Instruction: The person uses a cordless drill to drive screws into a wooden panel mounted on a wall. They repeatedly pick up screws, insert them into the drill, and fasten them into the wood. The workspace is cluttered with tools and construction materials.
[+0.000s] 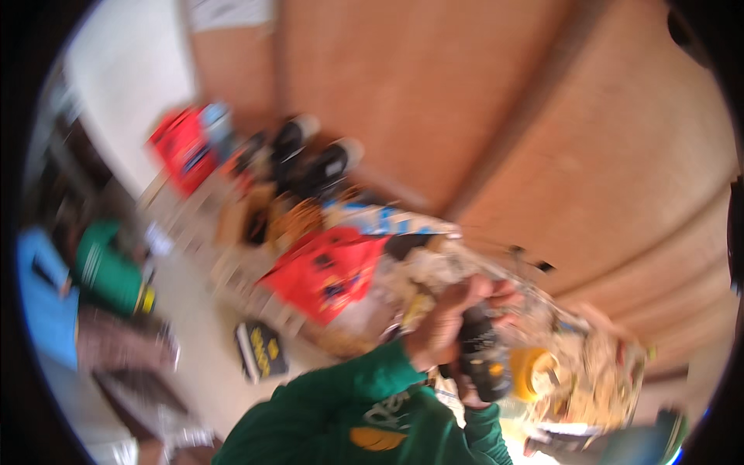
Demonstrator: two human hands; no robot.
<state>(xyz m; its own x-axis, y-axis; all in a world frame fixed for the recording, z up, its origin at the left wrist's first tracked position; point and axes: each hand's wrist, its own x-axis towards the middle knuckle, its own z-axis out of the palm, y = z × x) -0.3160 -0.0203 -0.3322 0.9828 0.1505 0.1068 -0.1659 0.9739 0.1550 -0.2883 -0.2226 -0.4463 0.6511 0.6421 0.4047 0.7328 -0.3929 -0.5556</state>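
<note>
A black, rounded object (486, 355) with pale markings and an orange patch is held up in front of my chest. Motion blur hides its exact kind. My left hand (446, 322) is closed at its upper end, with the fingers curled over the top. Lower down, my right hand (470, 394) sits behind the object, mostly hidden by it, so its grip is unclear. Both arms wear green sleeves. Just right of the object is a yellow, round-topped container (533, 373).
A cluttered table (298, 322) carries a red bag (329, 271), another red bag (184, 149) and dark shoes (329, 167). A black-and-yellow box (261, 351) lies on the floor. People in blue (48, 298) and green (108, 267) are at left. A brown wall (434, 93) stands behind.
</note>
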